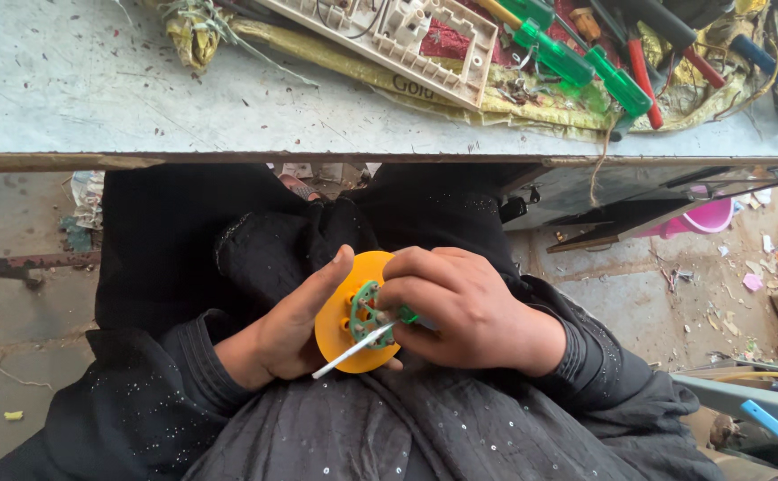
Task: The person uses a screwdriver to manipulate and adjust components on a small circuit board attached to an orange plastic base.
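In my lap, my left hand point(284, 325) cups a round orange plastic disc point(335, 331) from behind, thumb along its edge. A small green circuit board point(367, 312) sits on the disc's face. My right hand point(460, 307) is closed on a thin tool with a green handle point(404, 315) and presses its tip against the board. A white stick-like piece point(344, 358) juts out below the disc toward the lower left. Both arms wear black sequinned sleeves.
A worn grey workbench point(95, 89) spans the top. On it lie a cream plastic housing point(407, 40), green-handled screwdrivers point(576, 58), red-handled pliers point(643, 76) and yellow cloth. A pink tub point(710, 216) and scattered litter are on the floor at right.
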